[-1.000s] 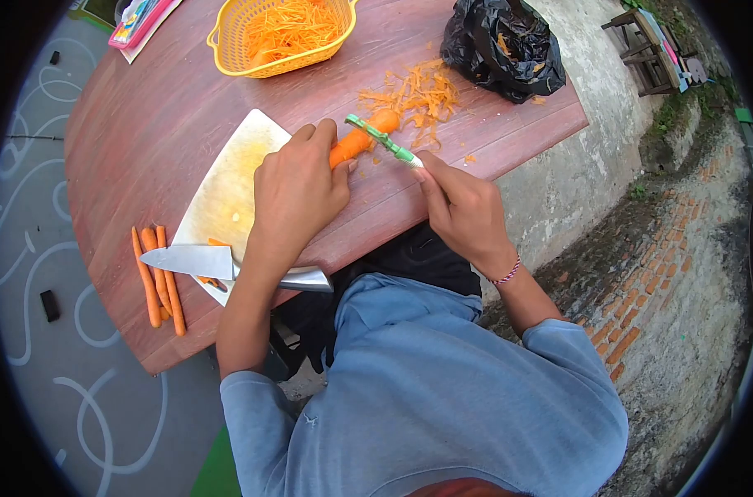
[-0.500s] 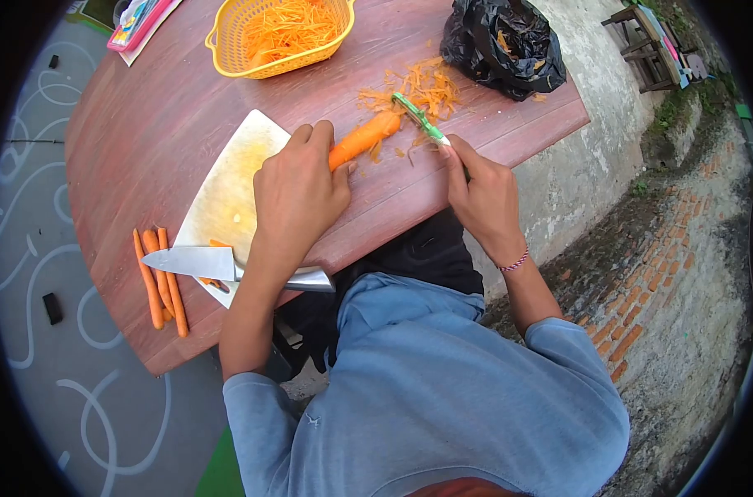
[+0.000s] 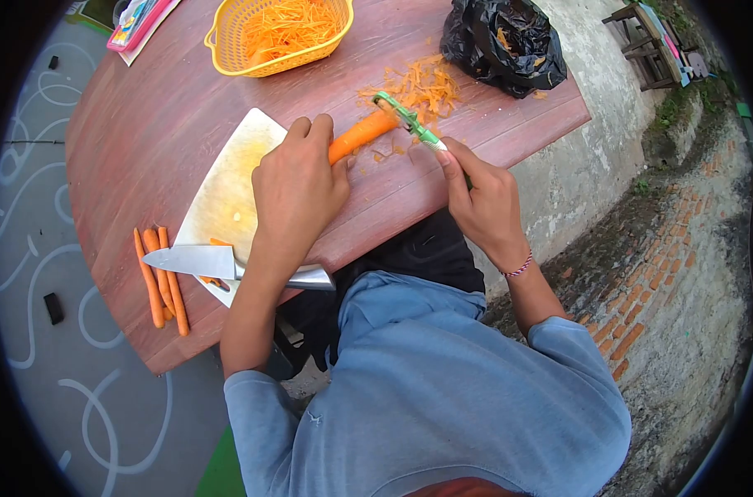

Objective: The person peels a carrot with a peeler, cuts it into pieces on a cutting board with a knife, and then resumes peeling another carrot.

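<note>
Jutting right of the cutting board (image 3: 219, 199), the carrot (image 3: 362, 137) is clasped by the curled left hand (image 3: 300, 178); the right hand (image 3: 482, 196), fingers closed, holds a peeler (image 3: 410, 118) at its far end. Twisting could deflect the blade; the left forearm (image 3: 248, 323) could nudge the knife (image 3: 196, 260) across the board's near end.

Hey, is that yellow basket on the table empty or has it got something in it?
Not empty: a heap of orange shreds shows inside the yellow basket.
</note>
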The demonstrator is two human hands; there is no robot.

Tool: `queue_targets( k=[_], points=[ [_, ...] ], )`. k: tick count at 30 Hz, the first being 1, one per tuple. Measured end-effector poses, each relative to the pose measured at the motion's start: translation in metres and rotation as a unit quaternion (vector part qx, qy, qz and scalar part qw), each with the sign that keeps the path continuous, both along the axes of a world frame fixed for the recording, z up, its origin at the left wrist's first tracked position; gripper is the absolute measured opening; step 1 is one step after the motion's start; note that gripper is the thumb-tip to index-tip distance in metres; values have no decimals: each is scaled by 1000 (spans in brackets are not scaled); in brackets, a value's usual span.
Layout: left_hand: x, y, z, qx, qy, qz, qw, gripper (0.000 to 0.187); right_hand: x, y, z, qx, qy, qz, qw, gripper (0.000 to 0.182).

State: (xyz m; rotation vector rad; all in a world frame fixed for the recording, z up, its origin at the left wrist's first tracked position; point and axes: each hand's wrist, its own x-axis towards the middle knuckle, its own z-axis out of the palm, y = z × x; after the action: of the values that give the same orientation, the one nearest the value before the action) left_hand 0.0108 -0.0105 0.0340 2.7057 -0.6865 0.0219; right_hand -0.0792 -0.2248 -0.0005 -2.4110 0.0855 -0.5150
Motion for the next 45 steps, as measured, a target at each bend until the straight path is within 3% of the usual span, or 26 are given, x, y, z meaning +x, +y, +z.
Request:
queue_targets(
  k=[1, 3, 5, 9, 11, 12, 15, 18, 21, 23, 28, 34, 36, 40, 43, 45],
  points=[
    [0, -1, 0, 2, 2, 4, 1000, 31, -3, 6, 0, 8, -53, 43, 998, 22],
    [0, -1, -1, 5, 4, 6, 1000, 32, -5, 7, -1, -20, 7, 50, 999, 21],
    [-1, 0, -3, 0, 0, 9, 1000, 32, 2, -4, -7, -7, 16, -16, 1000, 21],
    [1, -1, -2, -9, 21, 35, 999, 34, 5, -9, 1, -26, 73, -49, 996, 21],
    [2, 1, -11, -22, -8, 29, 999, 34, -1, 3, 1, 20, -52, 21, 998, 21],
    [1, 0, -9, -21, -8, 29, 999, 34, 0, 5, -2, 21, -52, 21, 998, 21],
    [-1, -3, -1, -18, 23, 35, 999, 34, 2, 3, -6, 6, -20, 35, 999, 21],
    [-2, -1, -1, -1, 21, 22, 1000, 29, 5, -9, -2, -26, 72, -39, 996, 20],
    [-2, -3, 1, -14, -8, 20, 1000, 28, 1, -2, 1, 18, 23, -26, 999, 20],
    [-1, -3, 0, -16, -28, 16, 999, 27, -2, 10, -2, 1, -9, 60, 998, 20],
    [-1, 1, -9, -38, -61, 5, 997, 28, 3, 0, 1, 6, 46, -14, 999, 20],
    [0, 1, -10, -30, -47, 7, 998, 29, -2, 9, -5, 17, -37, 49, 998, 21],
    [0, 1, -9, -36, -44, 8, 998, 28, 1, 0, -8, -21, 18, -11, 1000, 21],
    [1, 1, -7, -32, -43, 7, 999, 28, 3, -4, 1, -10, 56, -23, 998, 21],
    [0, 0, -7, -33, -42, 5, 999, 29, -2, 7, 0, 13, -48, 41, 998, 21],
    [0, 1, -6, -30, -43, 5, 999, 29, 2, 1, -4, -32, 37, -18, 999, 21]
  ],
)
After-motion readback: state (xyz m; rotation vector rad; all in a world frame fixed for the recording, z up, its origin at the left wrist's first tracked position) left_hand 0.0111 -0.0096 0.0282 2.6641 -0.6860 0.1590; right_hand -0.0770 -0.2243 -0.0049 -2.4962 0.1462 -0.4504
